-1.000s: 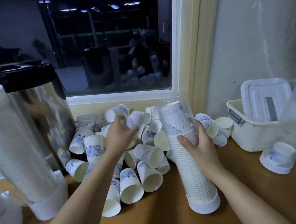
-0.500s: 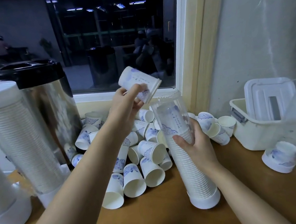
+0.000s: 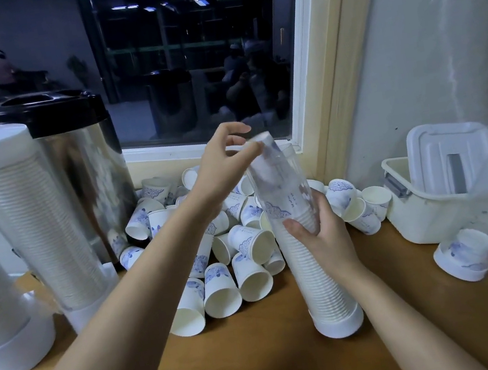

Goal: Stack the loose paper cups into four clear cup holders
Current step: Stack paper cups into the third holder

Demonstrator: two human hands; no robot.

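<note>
Gripping the clear cup holder (image 3: 318, 281) about halfway up its tube, the right hand (image 3: 320, 233) has its fingers and thumb curled round the plastic; the holder stands just right of the middle of the frame, its white base cap on the brown tabletop (image 3: 263, 357), its open top tilted toward the upper left; a dense stack of nested cups fills the lower part of it, and a blue-printed cup sits at the top of that stack. The left hand (image 3: 227, 168) reaches in from the lower left and is closed on one paper cup (image 3: 264, 149) at the mouth of the holder; the thumb presses the cup's side, the fingers arch over it, and the cup is bottom-up and blurred, so I cannot tell how far it has entered the tube.

Behind and left of the holder lies the pile of loose cups (image 3: 220, 287), white with blue print, most on their sides, several touching; a few more lie to the right of the holder, against the white plastic bin (image 3: 427, 219), which holds a white lid (image 3: 442, 153) standing on edge. At the left of the frame two filled holders (image 3: 37, 217) stand upright with white caps top and bottom, one cut by the frame's edge; behind them is a steel urn (image 3: 91, 177) with a black lid. One printed cup (image 3: 464, 252) sits alone at the lower right; a dark window (image 3: 183, 50) fills the upper middle.
</note>
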